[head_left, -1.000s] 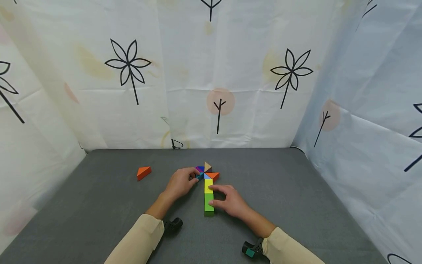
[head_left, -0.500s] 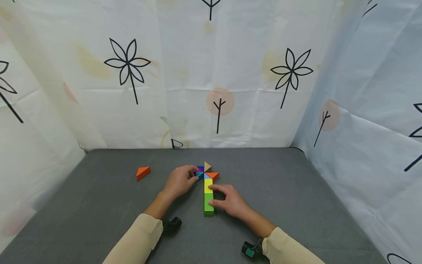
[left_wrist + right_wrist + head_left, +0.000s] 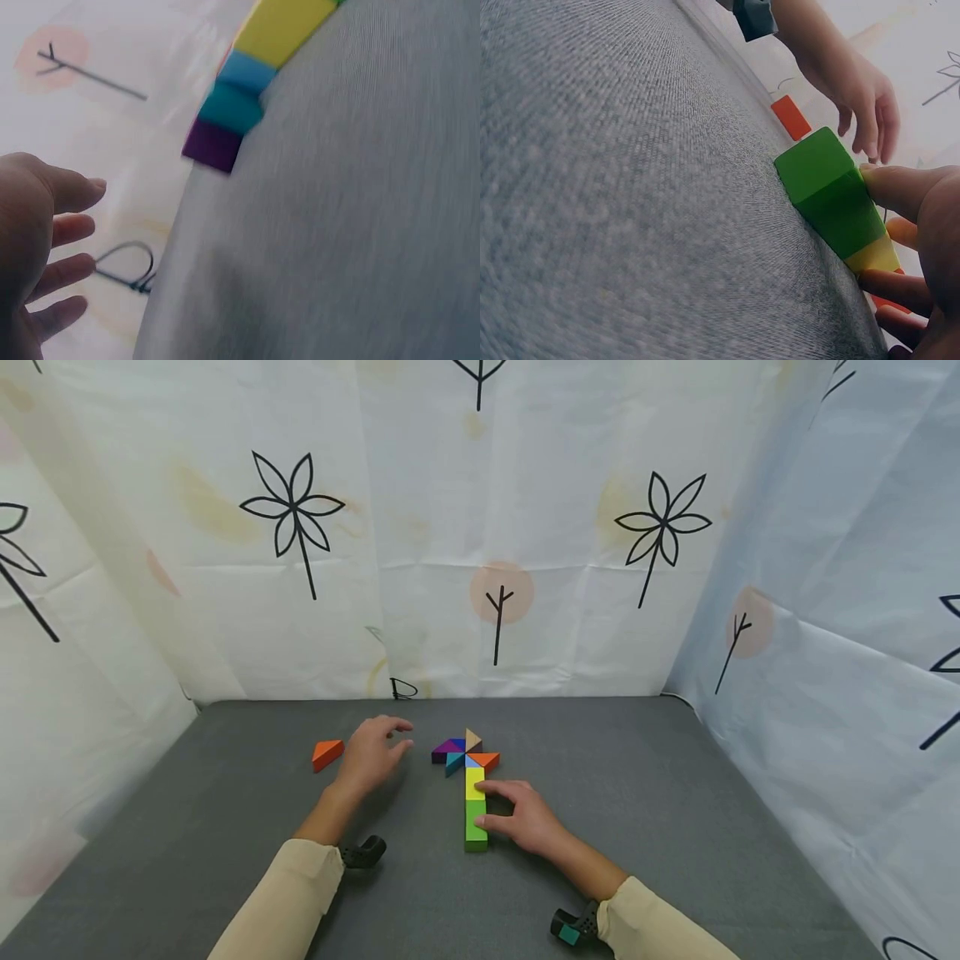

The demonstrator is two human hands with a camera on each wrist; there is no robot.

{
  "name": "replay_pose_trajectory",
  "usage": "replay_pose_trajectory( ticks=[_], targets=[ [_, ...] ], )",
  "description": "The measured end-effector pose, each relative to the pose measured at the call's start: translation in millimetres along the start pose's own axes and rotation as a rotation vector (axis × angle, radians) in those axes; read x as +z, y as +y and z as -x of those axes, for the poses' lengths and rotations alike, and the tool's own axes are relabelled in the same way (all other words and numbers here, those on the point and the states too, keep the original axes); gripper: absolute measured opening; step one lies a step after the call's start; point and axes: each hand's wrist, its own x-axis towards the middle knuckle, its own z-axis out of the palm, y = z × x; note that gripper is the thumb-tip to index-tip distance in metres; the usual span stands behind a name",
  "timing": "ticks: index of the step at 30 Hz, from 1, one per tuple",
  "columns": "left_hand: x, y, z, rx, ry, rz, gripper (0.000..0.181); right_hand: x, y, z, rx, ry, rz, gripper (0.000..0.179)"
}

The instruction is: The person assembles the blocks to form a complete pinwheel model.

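Note:
My left hand point(image 3: 369, 753) hovers over the table with its fingers apart and nothing in them, between a lone orange triangular block point(image 3: 327, 755) and a pinwheel of small triangular blocks. That pinwheel includes a purple block point(image 3: 447, 747), a teal block point(image 3: 454, 762), a tan block point(image 3: 472, 742) and another orange triangle point(image 3: 485, 761). Below it, a yellow block point(image 3: 475, 778) and a green block point(image 3: 476, 827) lie in a straight line. My right hand point(image 3: 528, 817) rests at their right side, index fingertip on the yellow one and thumb on the green one.
A grey cloth-covered table point(image 3: 637, 777) lies under everything. White printed curtains point(image 3: 420, 527) enclose it at the back and sides. A dark wrist camera point(image 3: 365, 852) sits under the left wrist, and a similar camera point(image 3: 573, 925) under the right.
My left hand has left the teal and purple blocks, moving left and slightly away toward the lone orange triangle, its fingers spreading. The right hand and the blocks have stayed in place.

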Motion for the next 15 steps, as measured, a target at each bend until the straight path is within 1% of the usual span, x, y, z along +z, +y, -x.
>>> replay_pose_trajectory(
  ticks=[4, 7, 15],
  targets=[
    [-9.3, -15.9, 2.3, 0.035, 0.059, -0.089, 0.026, 0, 1, -0.1, 0.002, -0.002, -0.006, 0.05],
    [-15.1, -28.4, 3.6, 0.036, 0.076, -0.132, 0.026, 0, 2, -0.3, 0.002, -0.001, -0.008, 0.05],
    [-28.3, -60.1, 10.7, 0.012, 0.043, -0.156, 0.026, -1, 1, 0.3, 0.0, -0.001, -0.008, 0.05]
  ],
)
